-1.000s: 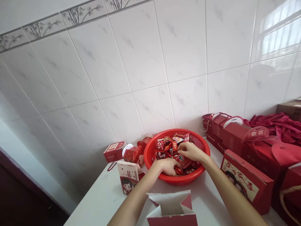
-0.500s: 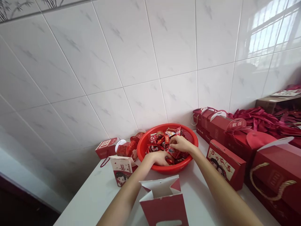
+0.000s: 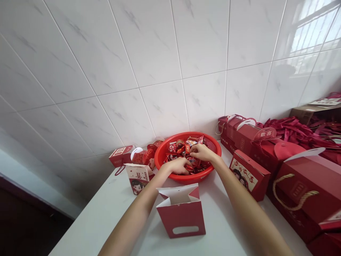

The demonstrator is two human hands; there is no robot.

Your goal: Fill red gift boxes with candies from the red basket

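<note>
A red plastic colander stands on the white table against the wall, holding many wrapped candies. Both hands reach into it. My left hand is low at the near side, its fingers curled round a red wrapped candy and partly hidden. At the right, my right hand is closed with its fingertips pinched down among the candies; whatever is between them is too small to make out. In front of the colander, between my forearms, a red paper gift box stands upright with its top open.
A small printed box and a red box stand left of the colander. To the right are another printed box, several large red boxes with rope handles, and a heap of dark red ribbons. A tiled wall rises behind.
The view has tilted down slightly, so more of the open gift box shows. Both hands remain in the colander, with only small finger shifts among the candies.
</note>
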